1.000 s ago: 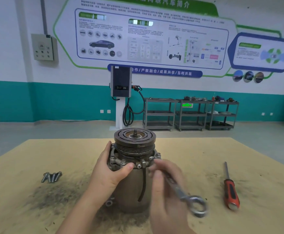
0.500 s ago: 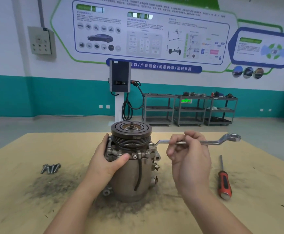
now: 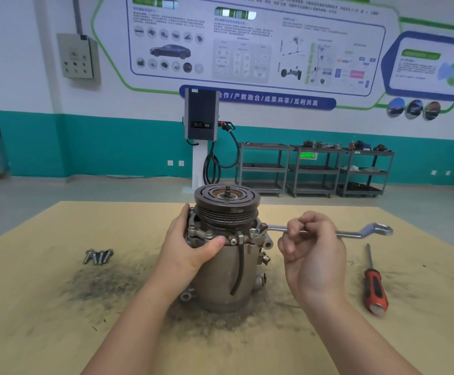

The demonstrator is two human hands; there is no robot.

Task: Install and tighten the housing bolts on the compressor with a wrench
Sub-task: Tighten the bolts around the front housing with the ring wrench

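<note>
The compressor (image 3: 227, 255) stands upright near the middle of the table (image 3: 44, 320), pulley end up, in a patch of dark dirt. The left hand (image 3: 190, 247) covers its left side, fingers round the back & thumb pressed on the front flange, so that part of the housing is hidden. The right hand (image 3: 312, 253) has its fingers curled round the wrench (image 3: 352, 233) shank. The wrench lies about level, its near ring end on a bolt at the flange's right, its far ring end sticking out to the right. The hand hides the middle of the shank. The bolt head under the ring can't be seen.

Four spare bolts (image 3: 98, 256) lie together on the left, well apart from the compressor. A red & black screwdriver (image 3: 374, 290) lies on the right, near the right wrist.

Both forearms are cut off at the bottom edge. Table corners are cut off left & right.

Writing: a blue banner (image 3: 258, 100) on the wall has Chinese signs, partly hidden by the charger box (image 3: 201, 115). The poster text above is too small & blurry to read. A green exit sign glows by the grey carts (image 3: 315, 169).

Bare table shows in front of the compressor & behind it, up to the far edge.
</note>
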